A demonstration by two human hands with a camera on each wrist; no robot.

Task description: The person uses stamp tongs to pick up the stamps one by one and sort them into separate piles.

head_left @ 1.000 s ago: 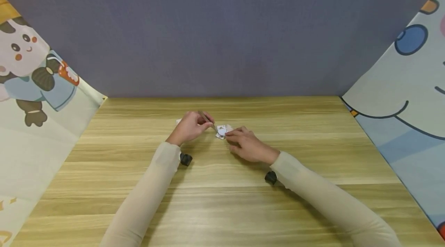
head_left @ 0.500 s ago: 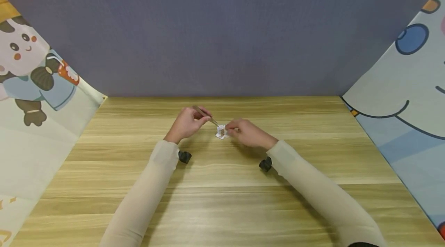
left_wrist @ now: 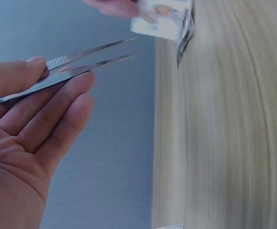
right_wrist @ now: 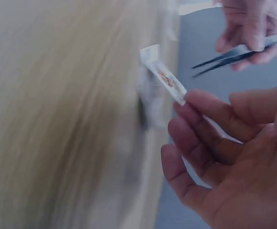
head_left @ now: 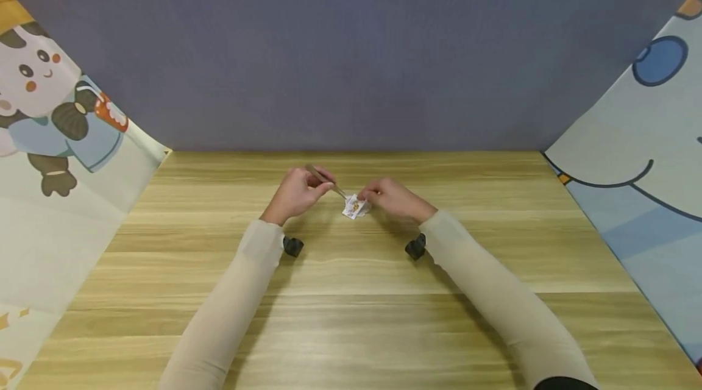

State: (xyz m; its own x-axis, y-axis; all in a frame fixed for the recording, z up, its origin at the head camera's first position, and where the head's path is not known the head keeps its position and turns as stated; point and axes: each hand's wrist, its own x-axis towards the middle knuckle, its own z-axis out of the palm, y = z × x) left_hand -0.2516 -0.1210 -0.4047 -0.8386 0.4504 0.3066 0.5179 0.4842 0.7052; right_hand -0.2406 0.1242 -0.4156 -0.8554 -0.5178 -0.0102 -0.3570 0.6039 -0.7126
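My left hand (head_left: 298,194) holds metal tweezers (left_wrist: 81,70) between the thumb and fingers. Their two tips stand apart with nothing between them, close to the small white pieces. With its fingertips my right hand (head_left: 399,200) pinches the edge of a small white card (right_wrist: 164,76) printed with an orange-brown figure. The card is tilted and raised a little from the wooden table. Beneath it lie more small printed pieces (right_wrist: 145,95), blurred in the right wrist view and partly covered in the head view.
Light wood tabletop (head_left: 351,317) spreads around both hands, ending at a grey-blue wall panel (head_left: 351,55) behind. Cartoon-printed sheets (head_left: 66,152) stand at both sides. A white paper edge (left_wrist: 170,226) shows at the bottom of the left wrist view.
My right hand has gone from resting by the pieces to pinching the printed card, moving up slightly. The tweezers have drawn back up and left, off the pieces.
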